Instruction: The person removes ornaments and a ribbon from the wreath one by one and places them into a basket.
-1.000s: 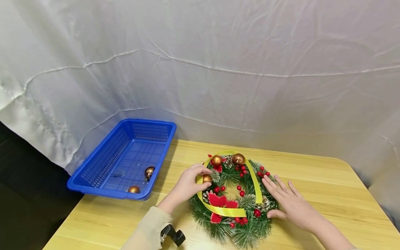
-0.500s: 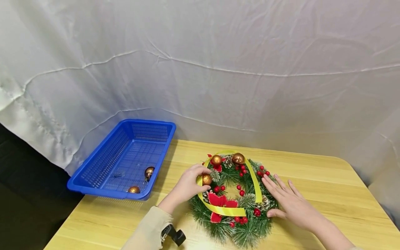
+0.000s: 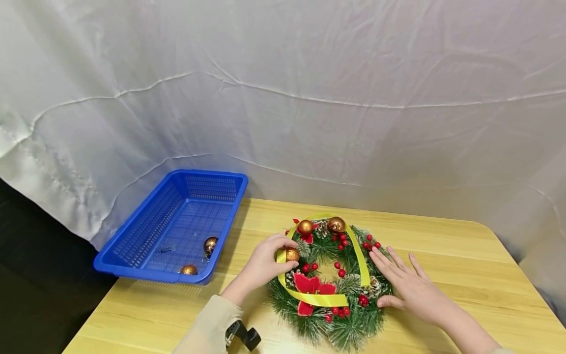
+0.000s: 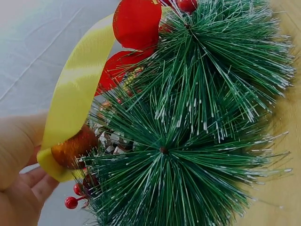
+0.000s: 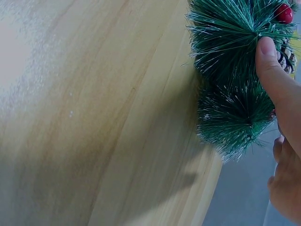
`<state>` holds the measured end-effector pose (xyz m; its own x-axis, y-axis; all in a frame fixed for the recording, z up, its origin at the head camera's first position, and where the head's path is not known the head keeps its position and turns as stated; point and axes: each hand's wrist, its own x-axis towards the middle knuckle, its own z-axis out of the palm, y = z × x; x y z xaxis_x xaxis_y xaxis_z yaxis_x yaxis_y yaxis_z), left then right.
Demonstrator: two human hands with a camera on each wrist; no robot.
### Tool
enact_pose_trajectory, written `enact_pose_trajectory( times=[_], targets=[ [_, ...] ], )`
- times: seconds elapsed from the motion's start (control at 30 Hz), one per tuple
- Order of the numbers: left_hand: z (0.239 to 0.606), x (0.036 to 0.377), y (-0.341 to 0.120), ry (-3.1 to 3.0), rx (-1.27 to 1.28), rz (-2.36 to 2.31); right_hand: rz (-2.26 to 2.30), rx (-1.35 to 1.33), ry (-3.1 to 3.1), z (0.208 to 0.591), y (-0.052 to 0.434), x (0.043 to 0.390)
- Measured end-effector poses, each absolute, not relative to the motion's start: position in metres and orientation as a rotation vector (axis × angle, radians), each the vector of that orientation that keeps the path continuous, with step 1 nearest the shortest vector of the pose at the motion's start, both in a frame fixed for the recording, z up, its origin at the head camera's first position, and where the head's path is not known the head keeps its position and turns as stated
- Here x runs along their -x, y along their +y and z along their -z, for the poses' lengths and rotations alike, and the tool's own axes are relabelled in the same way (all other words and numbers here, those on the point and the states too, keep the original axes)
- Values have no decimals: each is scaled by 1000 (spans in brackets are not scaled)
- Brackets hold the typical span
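A green pine wreath (image 3: 349, 329) with red berries, red flowers, gold baubles and a yellow ribbon (image 3: 360, 260) lies on the wooden table (image 3: 464, 265). My left hand (image 3: 265, 263) grips a gold bauble (image 3: 292, 254) on the wreath's left side; in the left wrist view the bauble (image 4: 73, 148) sits under the ribbon (image 4: 77, 89) against my fingers. My right hand (image 3: 409, 287) lies flat with straight fingers on the wreath's right edge. The right wrist view shows my thumb (image 5: 275, 75) pressing on the needles (image 5: 230, 52).
A blue plastic basket (image 3: 132, 258) stands at the table's left edge, holding two gold baubles (image 3: 210, 244) (image 3: 188, 269). A white cloth backdrop (image 3: 309, 98) hangs behind the table. A black clip (image 3: 247, 337) shows at my left sleeve.
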<state>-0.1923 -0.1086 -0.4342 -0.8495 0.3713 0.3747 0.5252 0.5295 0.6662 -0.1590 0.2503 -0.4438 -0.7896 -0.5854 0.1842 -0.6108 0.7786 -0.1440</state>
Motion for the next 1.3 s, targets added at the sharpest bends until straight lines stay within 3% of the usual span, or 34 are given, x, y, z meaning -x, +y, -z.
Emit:
enact_pose_trajectory(
  times=[1.3],
  targets=[
    [441,190,-114,-2431,781,1467,-285,-974,-2830,442,250,160]
  ],
)
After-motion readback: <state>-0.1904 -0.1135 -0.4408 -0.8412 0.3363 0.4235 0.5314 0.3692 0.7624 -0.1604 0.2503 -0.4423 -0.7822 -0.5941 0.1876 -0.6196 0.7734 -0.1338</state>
